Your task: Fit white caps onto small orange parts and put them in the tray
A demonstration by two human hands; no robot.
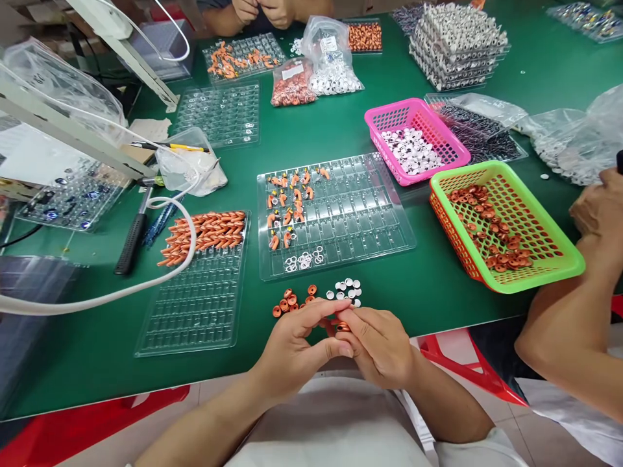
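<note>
Close to the table's front edge, my right hand (382, 344) is closed on a small copper-coloured cup-shaped part (343, 327). My left hand (306, 334) curves around the same part, thumb and index finger apart, their tips against the right hand's fingers. Just beyond my hands lies a loose group of copper-coloured cups (288, 301), with small white discs (348, 285) to its right. Farther back is a clear compartment tray (341, 220), partly filled with orange curved pieces (298, 194) at its left and white rings (305, 261) along its near edge.
Left: a tray (195, 311) holds copper pieces; a hammer (134, 237) and white cable (192, 227) lie nearby. Right: a pink basket (452, 139) holds white parts; a green basket (540, 214) holds copper cups. A co-worker's arm (574, 311) borders the right; another person's hands (265, 10) are opposite.
</note>
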